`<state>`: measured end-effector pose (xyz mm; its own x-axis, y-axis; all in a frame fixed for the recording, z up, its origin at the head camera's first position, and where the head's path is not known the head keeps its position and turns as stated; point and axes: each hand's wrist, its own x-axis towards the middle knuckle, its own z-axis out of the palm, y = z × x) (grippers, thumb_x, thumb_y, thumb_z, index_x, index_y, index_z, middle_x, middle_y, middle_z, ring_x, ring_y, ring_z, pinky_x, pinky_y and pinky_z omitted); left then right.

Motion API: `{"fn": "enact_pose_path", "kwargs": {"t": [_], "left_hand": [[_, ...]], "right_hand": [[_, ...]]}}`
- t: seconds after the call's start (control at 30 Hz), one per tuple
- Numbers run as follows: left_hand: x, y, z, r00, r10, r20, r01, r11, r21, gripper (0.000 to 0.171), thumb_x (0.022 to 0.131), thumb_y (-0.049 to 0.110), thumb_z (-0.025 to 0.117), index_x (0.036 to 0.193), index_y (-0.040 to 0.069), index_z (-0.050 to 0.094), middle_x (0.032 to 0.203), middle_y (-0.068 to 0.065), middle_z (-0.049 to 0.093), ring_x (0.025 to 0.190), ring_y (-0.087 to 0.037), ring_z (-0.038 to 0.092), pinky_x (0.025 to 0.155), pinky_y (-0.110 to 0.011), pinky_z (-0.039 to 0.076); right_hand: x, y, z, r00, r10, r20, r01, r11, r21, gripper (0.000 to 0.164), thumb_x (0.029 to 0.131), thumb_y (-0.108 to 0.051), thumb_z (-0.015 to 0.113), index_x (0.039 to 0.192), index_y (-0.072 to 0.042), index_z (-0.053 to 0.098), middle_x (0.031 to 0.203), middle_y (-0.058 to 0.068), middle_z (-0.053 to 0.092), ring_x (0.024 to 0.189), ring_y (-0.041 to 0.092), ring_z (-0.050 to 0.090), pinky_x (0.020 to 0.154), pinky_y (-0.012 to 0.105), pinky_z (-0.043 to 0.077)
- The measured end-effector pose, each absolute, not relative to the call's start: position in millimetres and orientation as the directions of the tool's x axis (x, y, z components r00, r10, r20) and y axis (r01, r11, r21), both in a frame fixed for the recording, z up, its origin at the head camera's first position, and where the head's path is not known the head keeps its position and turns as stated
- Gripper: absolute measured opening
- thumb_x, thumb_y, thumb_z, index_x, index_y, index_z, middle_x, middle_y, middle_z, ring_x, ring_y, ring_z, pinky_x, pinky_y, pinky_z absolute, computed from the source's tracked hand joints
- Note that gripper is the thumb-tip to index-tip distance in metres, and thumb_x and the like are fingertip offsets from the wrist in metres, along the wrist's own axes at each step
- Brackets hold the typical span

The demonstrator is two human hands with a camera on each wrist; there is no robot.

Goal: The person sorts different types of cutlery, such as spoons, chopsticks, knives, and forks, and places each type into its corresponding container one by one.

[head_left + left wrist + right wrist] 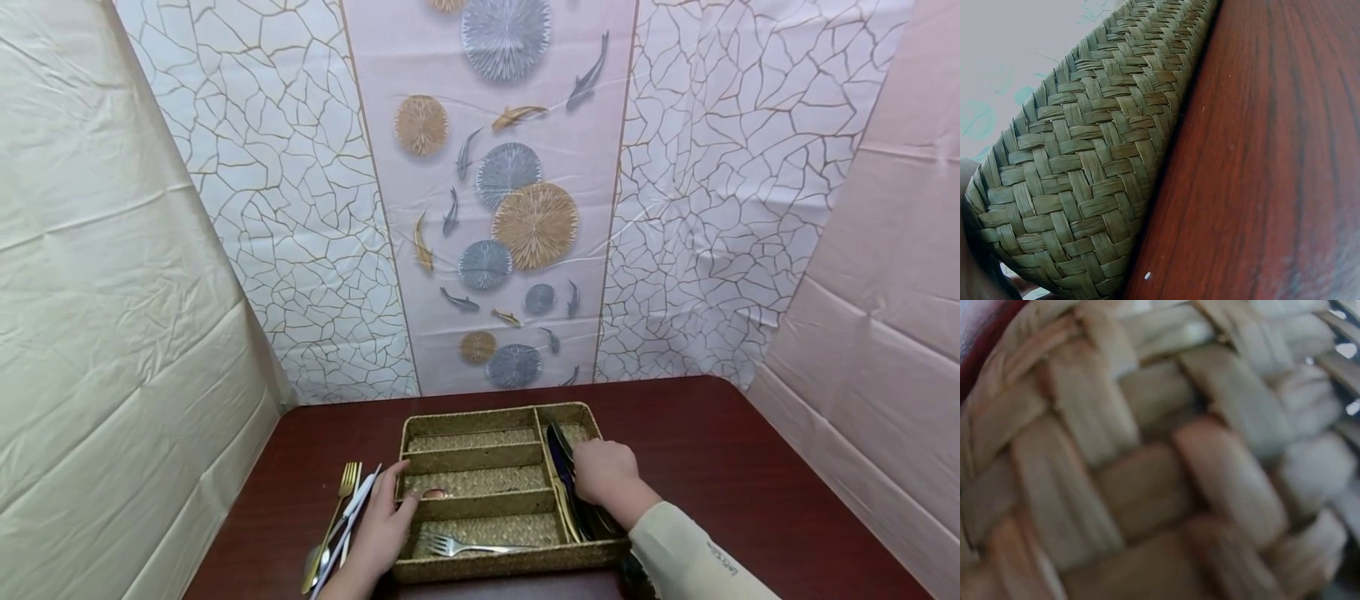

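A woven cutlery tray [517, 569] stands on the table, its side wall [1079, 162] large in the left wrist view. My left hand [381, 529] rests on its left rim, index finger and thumb stretched over the edge. My right hand [606, 473] reaches into the long right compartment, fingers curled round a dark knife [557, 454]; the fingertips are hidden. Beside it lie further dark cutlery and gold handles [567, 510]. A silver fork [453, 546] lies in the front compartment. Something small and reddish, shiny [433, 493], shows in the middle one. Only blurred weave [1147, 456] fills the right wrist view.
Left of the tray, near my left hand, lie a gold fork [348, 479], white-handled cutlery [363, 492] and a silver spoon partly under them. The dark red table [712, 450] extends to both sides. Patterned cloth [487, 208] hangs behind it.
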<state>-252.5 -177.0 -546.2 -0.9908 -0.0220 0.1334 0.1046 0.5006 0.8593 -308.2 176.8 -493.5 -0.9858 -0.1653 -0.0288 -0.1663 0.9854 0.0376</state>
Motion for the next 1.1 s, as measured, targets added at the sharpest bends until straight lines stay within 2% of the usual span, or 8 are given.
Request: {"fn": "enact_pose_path", "kwargs": {"t": [0.13,0.33,0.63,0.73,0.87,0.93,1.0,1.1], "left_hand": [[-252.7,-177.2,-546.6,-0.99,-0.025,0.136,0.105,0.497,0.861,0.053,0.103,0.023,0.056,0.152,0.014,0.038,0.156,-0.017,0.032,0.143,-0.04,0.03,0.107,-0.064,0.032],[-250.6,-176.6,-545.8,-0.987,-0.022,0.162,0.128,0.511,0.85,0.054,0.103,0.022,0.056,0.152,0.011,0.038,0.154,-0.019,0.034,0.139,-0.042,0.036,0.103,-0.064,0.036],[-252.0,-177.0,-546.5,-0.989,-0.029,0.146,0.111,0.507,0.855,0.054,0.103,0.022,0.056,0.152,0.014,0.038,0.155,-0.017,0.034,0.141,-0.039,0.034,0.105,-0.063,0.035],[-253.8,-177.3,-547.5,-0.989,-0.034,0.146,0.109,0.508,0.854,0.052,0.103,0.021,0.056,0.152,0.015,0.039,0.155,-0.015,0.034,0.142,-0.038,0.033,0.107,-0.062,0.033],[-254.9,-177.4,-548.4,-0.989,-0.031,0.146,0.111,0.503,0.857,0.052,0.102,0.02,0.056,0.151,0.015,0.039,0.156,-0.015,0.033,0.144,-0.035,0.03,0.109,-0.062,0.03],[-254.7,-177.4,-548.3,-0.989,-0.027,0.143,0.11,0.5,0.859,0.052,0.103,0.02,0.056,0.152,0.015,0.039,0.156,-0.015,0.032,0.144,-0.036,0.029,0.109,-0.062,0.03],[-253.8,-177.2,-547.7,-0.99,-0.027,0.141,0.109,0.498,0.86,0.052,0.103,0.021,0.056,0.152,0.014,0.038,0.156,-0.016,0.032,0.144,-0.037,0.029,0.108,-0.063,0.031],[-252.8,-176.8,-547.3,-0.989,-0.026,0.149,0.115,0.506,0.855,0.053,0.103,0.022,0.056,0.152,0.014,0.038,0.156,-0.018,0.032,0.143,-0.04,0.031,0.106,-0.064,0.033]], "right_hand": [[-307.6,177.1,-492.8,-0.987,-0.16,-0.026,-0.161,0.987,0.027,0.01,0.084,-0.022,0.074,0.081,-0.014,0.069,0.077,0.009,0.064,0.057,0.025,0.054,0.048,0.044,0.047],[-305.3,177.5,-493.1,-0.986,-0.169,0.013,-0.169,0.985,0.028,0.013,0.083,-0.022,0.076,0.077,-0.014,0.067,0.076,0.009,0.064,0.056,0.026,0.056,0.047,0.046,0.048],[-294.8,181.6,-487.7,-0.973,-0.228,0.038,-0.229,0.974,-0.005,0.009,0.088,-0.018,0.073,0.091,-0.01,0.071,0.07,0.007,0.059,0.052,0.023,0.051,0.045,0.041,0.044],[-293.1,185.4,-487.7,-0.969,-0.24,0.061,-0.243,0.969,-0.038,0.008,0.088,-0.018,0.071,0.083,-0.012,0.067,0.066,0.004,0.057,0.051,0.022,0.05,0.045,0.042,0.043],[-293.8,192.3,-489.2,-0.96,-0.255,0.118,-0.272,0.95,-0.156,0.026,0.087,-0.019,0.069,0.066,-0.018,0.054,0.058,-0.003,0.049,0.048,0.017,0.044,0.045,0.038,0.038],[-295.5,196.3,-489.7,-0.955,-0.259,0.146,-0.289,0.925,-0.249,0.03,0.088,-0.018,0.068,0.063,-0.019,0.051,0.055,-0.005,0.047,0.047,0.014,0.042,0.046,0.035,0.036],[-297.5,200.9,-489.3,-0.954,-0.245,0.17,-0.29,0.898,-0.332,0.028,0.09,-0.017,0.067,0.066,-0.02,0.054,0.055,-0.007,0.047,0.046,0.012,0.041,0.047,0.032,0.034],[-303.3,209.5,-491.5,-0.955,-0.201,0.219,-0.274,0.881,-0.386,0.021,0.093,-0.019,0.068,0.075,-0.019,0.057,0.06,-0.006,0.051,0.049,0.011,0.045,0.049,0.031,0.038]]}}
